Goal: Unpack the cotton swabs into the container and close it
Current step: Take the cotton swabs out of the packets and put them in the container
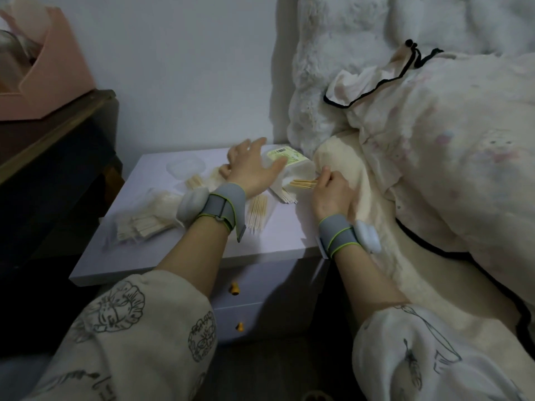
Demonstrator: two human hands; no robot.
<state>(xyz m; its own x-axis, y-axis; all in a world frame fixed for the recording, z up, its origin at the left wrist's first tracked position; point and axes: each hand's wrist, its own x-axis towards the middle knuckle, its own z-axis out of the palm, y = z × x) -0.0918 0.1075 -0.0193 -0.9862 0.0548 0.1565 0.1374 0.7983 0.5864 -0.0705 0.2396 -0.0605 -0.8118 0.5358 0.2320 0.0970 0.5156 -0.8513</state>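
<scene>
Head view: the person is working over a small pale nightstand [278, 241] wedged between a dark desk at 9 o'clock and a bed piled with fluffy bedding [434, 169] at 3 o'clock. The left hand [254, 166] is spread wide, fingers straight, hovering over or resting on the clear container [286, 162] with the yellow-green label; can't tell if it actually touches. The right hand [330, 189], just at 4 o'clock of that container, pinches a small bunch of wooden-stick cotton swabs [302, 183], tips pointing toward 9 o'clock. More swabs lie loose on the nightstand: one bundle [257, 211] under the left wrist, another [285, 195] between the hands, and a bagged pile [144, 224] out at 8 o'clock. A clear lid [185, 166] sits at 9 o'clock of the left hand. Both wrists wear grey strapped bands.
</scene>
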